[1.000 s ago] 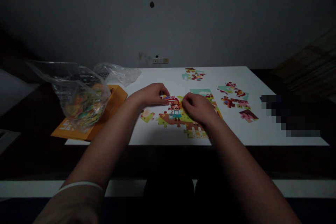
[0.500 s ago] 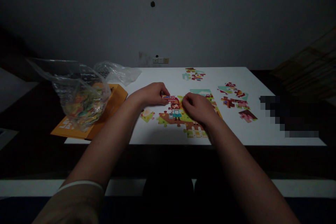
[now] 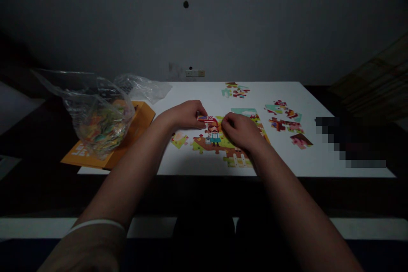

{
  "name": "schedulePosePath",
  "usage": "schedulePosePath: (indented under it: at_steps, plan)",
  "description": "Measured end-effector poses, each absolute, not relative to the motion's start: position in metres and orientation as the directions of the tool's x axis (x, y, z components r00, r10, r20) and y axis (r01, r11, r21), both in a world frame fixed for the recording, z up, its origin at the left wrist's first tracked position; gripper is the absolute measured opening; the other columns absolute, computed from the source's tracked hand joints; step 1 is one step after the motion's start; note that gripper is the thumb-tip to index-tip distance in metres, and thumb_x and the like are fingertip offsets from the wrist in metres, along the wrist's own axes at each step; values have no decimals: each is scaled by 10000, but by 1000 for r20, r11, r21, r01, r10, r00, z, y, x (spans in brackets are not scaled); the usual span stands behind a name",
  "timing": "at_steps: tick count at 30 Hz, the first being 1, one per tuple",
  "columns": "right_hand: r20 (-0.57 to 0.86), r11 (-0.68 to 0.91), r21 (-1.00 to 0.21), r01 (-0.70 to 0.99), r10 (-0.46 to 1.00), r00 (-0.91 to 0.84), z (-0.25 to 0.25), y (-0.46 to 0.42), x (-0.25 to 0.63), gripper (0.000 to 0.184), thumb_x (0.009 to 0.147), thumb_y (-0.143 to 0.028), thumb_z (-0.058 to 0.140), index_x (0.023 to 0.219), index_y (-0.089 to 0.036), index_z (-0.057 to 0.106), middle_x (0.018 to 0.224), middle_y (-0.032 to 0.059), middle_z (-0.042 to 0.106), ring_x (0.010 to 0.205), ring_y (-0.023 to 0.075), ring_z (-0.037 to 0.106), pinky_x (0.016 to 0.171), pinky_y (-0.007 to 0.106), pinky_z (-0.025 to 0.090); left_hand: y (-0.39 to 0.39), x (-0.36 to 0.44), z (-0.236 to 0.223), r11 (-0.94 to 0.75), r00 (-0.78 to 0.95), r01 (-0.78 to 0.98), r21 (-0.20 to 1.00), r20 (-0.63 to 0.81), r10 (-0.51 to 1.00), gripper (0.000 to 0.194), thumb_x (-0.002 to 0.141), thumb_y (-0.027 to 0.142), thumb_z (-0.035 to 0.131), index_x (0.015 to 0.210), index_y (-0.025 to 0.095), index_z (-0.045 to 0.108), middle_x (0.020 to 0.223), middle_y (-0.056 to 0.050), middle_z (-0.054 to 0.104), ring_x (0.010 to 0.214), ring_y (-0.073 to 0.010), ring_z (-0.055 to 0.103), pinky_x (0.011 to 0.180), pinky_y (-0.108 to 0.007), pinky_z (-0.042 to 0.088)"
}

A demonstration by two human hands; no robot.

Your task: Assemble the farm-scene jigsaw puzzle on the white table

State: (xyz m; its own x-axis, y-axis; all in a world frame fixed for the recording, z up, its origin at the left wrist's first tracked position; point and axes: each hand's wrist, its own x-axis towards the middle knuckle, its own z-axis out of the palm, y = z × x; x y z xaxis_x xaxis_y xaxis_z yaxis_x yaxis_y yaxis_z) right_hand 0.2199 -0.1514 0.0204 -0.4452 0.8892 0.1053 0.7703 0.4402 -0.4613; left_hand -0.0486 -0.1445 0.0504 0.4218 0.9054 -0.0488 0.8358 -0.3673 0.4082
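A partly joined jigsaw puzzle (image 3: 228, 142) with a farm scene lies flat on the white table (image 3: 188, 163). At its upper left edge my left hand (image 3: 190, 114) is closed, thumb and fingers pinching a puzzle piece (image 3: 209, 119) with a red barn on it. That piece touches the part showing a figure in blue. My right hand (image 3: 240, 129) rests on the puzzle's middle with its fingers curled together; whatever is under the fingertips is hidden. A loose piece (image 3: 179, 140) with a pale shape on green lies left of the puzzle.
Several loose pieces (image 3: 282, 114) lie on the right of the table, and a smaller group (image 3: 236, 90) near the far edge. On the left, a clear plastic bag (image 3: 105, 125) of pieces sits on an orange package (image 3: 86, 159). Another clear bag (image 3: 145, 88) lies behind it.
Almost nothing differs. Both hands stay in place on the puzzle, with the left fingers shifted very slightly at the barn piece.
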Motion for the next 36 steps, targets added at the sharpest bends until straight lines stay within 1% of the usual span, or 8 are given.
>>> schedulePosePath:
  at_steps: [3,7,12,16,22,29,33,36]
  plan:
    - [118,453,-459,764,884,-453,21,-152,220,246,1074,-330,546,979,-225,747,1006,121,809,902,270,684,741,360,384,-144,-49,49,-374,445,827,421,-81,892,458,787,401,806,1191,195,873,1115,-104,813,928,-235,718,832,-330,539]
    - [130,459,-450,766,882,-453,22,-153,220,232,1074,-317,546,956,-224,724,991,105,810,887,256,684,728,346,373,-145,-49,50,-317,384,855,410,-93,918,560,715,408,826,1227,181,814,1165,-101,794,946,-250,714,824,-332,542]
    - [133,468,-436,769,878,-459,24,-154,220,226,1073,-317,549,955,-226,718,1005,111,812,883,254,674,726,344,365,-151,-45,56,-323,438,831,453,-174,882,535,710,440,822,1193,211,783,1102,-73,794,926,-250,706,798,-336,527]
    - [126,459,-440,772,882,-453,26,-155,220,212,1066,-317,560,966,-231,727,1022,124,815,875,262,667,715,358,353,-153,-41,55,-305,422,829,468,-165,892,573,685,410,827,1219,208,774,1091,-78,789,922,-252,707,799,-342,532]
    - [127,468,-420,778,879,-460,26,-155,219,234,1067,-323,546,971,-236,741,1017,129,807,863,265,654,716,380,351,-153,-38,52,-335,438,830,446,-150,886,485,689,411,844,1126,213,769,1043,-73,780,872,-240,687,753,-340,511]
    - [120,466,-428,775,879,-462,23,-153,219,241,1065,-321,541,982,-235,750,1023,134,806,877,270,662,732,392,380,-148,-52,55,-303,419,845,441,-194,887,480,693,388,877,1133,216,795,991,-52,777,861,-226,683,776,-337,492]
    - [128,479,-426,768,872,-473,21,-152,220,249,1076,-324,535,999,-238,755,1025,138,805,891,275,667,741,394,387,-141,-61,54,-298,428,836,461,-208,880,462,712,453,918,1094,216,811,948,-50,779,838,-217,680,766,-336,479]
    - [122,476,-430,767,872,-474,21,-152,221,248,1072,-323,539,1004,-233,761,1027,137,809,898,278,672,738,389,385,-138,-66,52,-281,432,811,514,-202,879,398,755,451,893,1066,212,822,904,-45,797,807,-203,694,743,-320,478]
